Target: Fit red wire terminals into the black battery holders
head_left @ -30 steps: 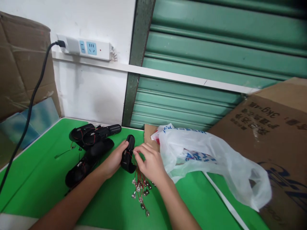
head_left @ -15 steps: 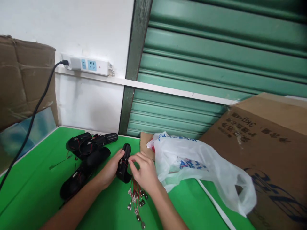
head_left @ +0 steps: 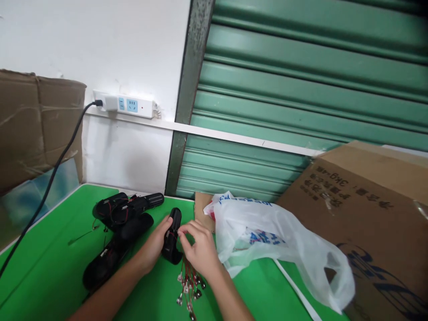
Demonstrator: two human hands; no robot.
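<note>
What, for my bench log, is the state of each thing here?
left hand, gripping the black part
right hand, fingertips pinched beside it
black part, held
other parts, piled
wires, bunched, ends spread
plastic bag, crumpled
black plug, plugged in
shutter, lowered
right box, open or shut unclear
left box, unclear too

Both hands (head_left: 176, 243) close together, fingers apparently pinched.
</note>
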